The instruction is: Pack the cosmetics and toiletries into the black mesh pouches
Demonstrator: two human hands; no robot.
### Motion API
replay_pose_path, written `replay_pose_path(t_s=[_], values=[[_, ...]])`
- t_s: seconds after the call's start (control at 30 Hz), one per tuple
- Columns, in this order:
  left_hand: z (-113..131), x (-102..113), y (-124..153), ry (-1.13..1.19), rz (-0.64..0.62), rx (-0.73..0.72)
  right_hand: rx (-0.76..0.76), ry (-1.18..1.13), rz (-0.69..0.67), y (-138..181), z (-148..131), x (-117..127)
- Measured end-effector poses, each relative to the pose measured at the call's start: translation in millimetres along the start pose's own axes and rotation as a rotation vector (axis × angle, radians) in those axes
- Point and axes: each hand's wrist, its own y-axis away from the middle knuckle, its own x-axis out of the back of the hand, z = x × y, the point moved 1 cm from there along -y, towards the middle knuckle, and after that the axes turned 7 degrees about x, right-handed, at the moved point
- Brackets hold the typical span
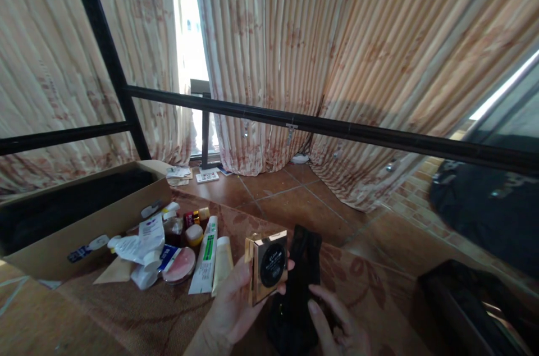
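My left hand (231,305) grips a gold compact case (272,266) by its edges, fingers curled around it. A round black label with small pale print faces me. Behind and below the compact lies a black, soft-looking item (295,316), perhaps a pouch; its exact kind cannot be made out. My right hand (341,322) is beside that black item, fingers apart and bent, with nothing visible between them. Whether the fingertips touch it is unclear. Left of the compact lie a cream-coloured tube (223,260) and a white-and-green tube (205,260).
More cosmetics, including a pink round container (180,267) and a yellow-sided jar (194,236), crowd beside a cardboard box (96,227) on the patterned brown mat (370,288). A black bag (463,305) sits at right. A dark metal bar (337,127) crosses before the curtains (273,53).
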Motion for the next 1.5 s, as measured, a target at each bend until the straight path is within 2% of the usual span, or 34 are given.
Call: replay_pose_path(t_s=[0.2,0.5,0.67,0.83,1.03,1.27,1.5], values=[[-2.1,1.2,1.2,-0.109,0.053,-0.01,0.011,-0.059,-0.016,-0.4,-1.2,-1.5],[-4.0,-0.4,4.4,-0.249,0.168,-0.062,0.089,0.055,-0.115,-8.6,0.1,7.7],[-6.2,-5.1,3.0,-0.313,0.122,-0.041,0.12,0.102,-0.161,-6.3,0.4,9.4],[-7.7,-12.6,-1.4,-0.424,0.074,-0.026,0.074,0.088,-0.178,-3.8,-6.6,8.9],[-10.9,-20.3,0.9,-0.774,0.027,-0.008,0.06,0.073,-0.219,-6.8,-13.9,10.2],[-19.4,-17.7,-4.5,-1.448,0.106,-0.282,0.096,0.027,-0.216,-10.1,-22.5,12.9],[-21.9,-14.1,-7.9,-1.618,0.04,-0.335,0.087,-0.03,-0.164,-10.4,-16.8,16.7]])
